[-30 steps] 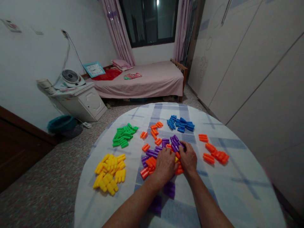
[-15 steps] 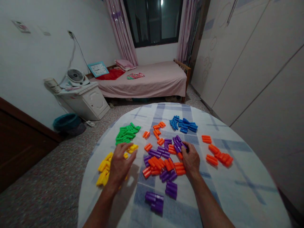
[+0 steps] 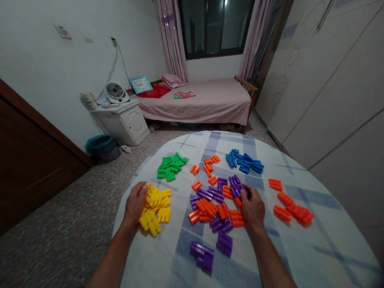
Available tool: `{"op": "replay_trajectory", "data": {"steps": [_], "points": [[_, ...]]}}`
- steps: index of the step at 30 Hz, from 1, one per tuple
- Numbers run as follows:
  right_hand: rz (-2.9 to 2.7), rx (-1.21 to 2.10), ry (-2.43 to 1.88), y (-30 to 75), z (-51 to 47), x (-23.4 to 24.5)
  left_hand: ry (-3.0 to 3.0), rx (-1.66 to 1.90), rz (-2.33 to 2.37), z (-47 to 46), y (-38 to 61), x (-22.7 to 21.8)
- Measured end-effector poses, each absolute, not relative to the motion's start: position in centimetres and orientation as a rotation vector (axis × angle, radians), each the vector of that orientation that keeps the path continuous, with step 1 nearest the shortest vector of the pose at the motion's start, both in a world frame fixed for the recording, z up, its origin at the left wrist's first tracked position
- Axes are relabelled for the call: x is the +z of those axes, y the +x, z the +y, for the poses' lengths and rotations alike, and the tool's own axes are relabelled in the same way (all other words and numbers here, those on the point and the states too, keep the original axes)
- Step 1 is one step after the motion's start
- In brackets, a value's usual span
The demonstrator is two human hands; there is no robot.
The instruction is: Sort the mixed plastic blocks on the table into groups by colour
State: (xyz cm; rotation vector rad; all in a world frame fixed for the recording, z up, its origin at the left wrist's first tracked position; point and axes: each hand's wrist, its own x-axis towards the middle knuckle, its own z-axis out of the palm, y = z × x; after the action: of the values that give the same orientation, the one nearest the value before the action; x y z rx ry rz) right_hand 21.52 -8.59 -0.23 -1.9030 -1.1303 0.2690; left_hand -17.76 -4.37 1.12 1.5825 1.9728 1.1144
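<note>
L hand point(image 3: 135, 202) has just come across from the middle of the table: half a sec ago it was over the near-centre side of the yellow pile point(image 3: 155, 199), w/ a yellow pc at its fingertips; now it's against the pile's L edge. R hand point(image 3: 253, 206) has stayed put by the centre. A yellow bit showed btwn the hands 1 sec ago; none visible in the mixed orange-and-purple pile point(image 3: 207, 206) now, so yellow looks to be all in its own heap, while orange & purple are still jumbled.

Fingers: L ones look close together, lightly curled along the heap; can't tell if they grip a pc. R thumb & forefinger are at the end of a purple cluster point(image 3: 235, 184), touching it by the look; can't tell if pinched.

Yellow pcs: matte-ish plastic, short rounded tubes joined side by side, stacked loosely at L of the tablecloth point(image 3: 159, 264). Purple ones are glossier, ribbed, lying at various angles among orange. Two purple lots point(image 3: 201, 251) sit apart, nearer the person. Green pile point(image 3: 170, 165) is beyond yellow, blue pile point(image 3: 246, 162) at far side, more orange pcs point(image 3: 285, 198) off R.
</note>
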Motion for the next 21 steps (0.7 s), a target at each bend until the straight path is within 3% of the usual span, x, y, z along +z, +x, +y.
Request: {"op": "replay_trajectory", "data": {"steps": [12,21], "points": [[-1.155,0.251,-1.874,21.6,-8.6,-0.3,1.444,1.081,2.041,-3.3,-18.6,1.6],[-1.151,0.247,-1.885,21.6,-8.6,-0.5,2.036,1.051,2.078,-3.4,-14.4,5.1]]}}
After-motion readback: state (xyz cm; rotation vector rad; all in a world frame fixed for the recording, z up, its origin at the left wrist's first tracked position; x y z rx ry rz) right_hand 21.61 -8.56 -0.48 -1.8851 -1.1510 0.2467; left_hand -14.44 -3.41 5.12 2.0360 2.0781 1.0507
